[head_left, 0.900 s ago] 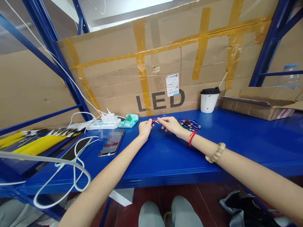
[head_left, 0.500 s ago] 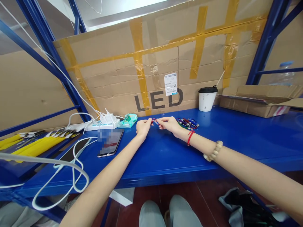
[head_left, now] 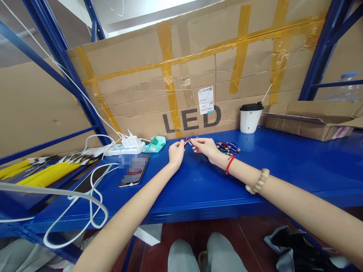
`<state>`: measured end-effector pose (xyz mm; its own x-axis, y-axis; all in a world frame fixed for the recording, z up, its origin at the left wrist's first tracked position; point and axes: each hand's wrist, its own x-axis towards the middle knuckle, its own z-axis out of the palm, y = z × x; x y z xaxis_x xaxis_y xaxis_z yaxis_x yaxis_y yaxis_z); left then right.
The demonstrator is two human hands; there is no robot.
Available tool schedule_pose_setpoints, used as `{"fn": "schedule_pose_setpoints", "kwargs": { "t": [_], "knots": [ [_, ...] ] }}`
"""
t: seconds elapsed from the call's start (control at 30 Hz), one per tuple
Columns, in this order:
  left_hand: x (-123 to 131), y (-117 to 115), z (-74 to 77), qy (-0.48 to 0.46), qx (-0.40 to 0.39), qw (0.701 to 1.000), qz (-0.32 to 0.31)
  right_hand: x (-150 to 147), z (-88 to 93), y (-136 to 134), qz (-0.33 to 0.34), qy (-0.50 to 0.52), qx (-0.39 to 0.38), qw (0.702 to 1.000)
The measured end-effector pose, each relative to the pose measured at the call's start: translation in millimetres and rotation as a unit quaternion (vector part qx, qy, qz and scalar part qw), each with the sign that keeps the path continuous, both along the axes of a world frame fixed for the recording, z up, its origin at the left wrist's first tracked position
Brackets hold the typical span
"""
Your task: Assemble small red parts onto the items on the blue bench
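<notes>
**Close work before the LED-printed cardboard panel**

Taped across, the panel stands behind my blue metal shelf. An open carton sits on the right, next to a black-lidded paper cup. My left hand and right hand are nearly closed, thumbs against fingers. Just beyond my right wrist lies a cluster of metallic clips. Smallest of all — a red carabiner-style clip, pinched between both hands above the shelf.

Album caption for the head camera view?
Left hand and right hand hold a small red item over a blue shelf, near coloured pieces.
</notes>
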<state>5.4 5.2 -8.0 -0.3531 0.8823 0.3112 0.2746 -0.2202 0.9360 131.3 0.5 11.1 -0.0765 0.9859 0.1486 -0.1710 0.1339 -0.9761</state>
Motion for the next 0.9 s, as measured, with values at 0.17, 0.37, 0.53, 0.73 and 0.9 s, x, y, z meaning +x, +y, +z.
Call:
{"fn": "schedule_pose_setpoints", "kwargs": {
  "t": [0.17, 0.37, 0.53, 0.73, 0.9],
  "knots": [
    [1, 0, 1.6, -0.023, 0.008, 0.999, -0.037, 1, 0.2, 1, -0.004, 0.028, -0.007, 1.0],
    [6, -8, 7.9, -0.031, 0.011, 0.994, -0.103, 3, -4.5, 7, -0.026, 0.015, 0.027, 0.999],
    [7, -10, 9.1, -0.022, 0.028, 0.993, -0.117, 3, -7.1, 11, -0.013, -0.003, 0.049, 0.999],
    [6, -7, 2.5, 0.039, 0.012, 0.986, -0.162, 3, -6.0, 9, -0.009, 0.024, 0.03, 0.999],
    [5, -2, -4.0, 0.028, 0.025, 0.99, -0.139, 2, -5.9, 7, 0.011, 0.029, 0.038, 0.999]
  ]
}}
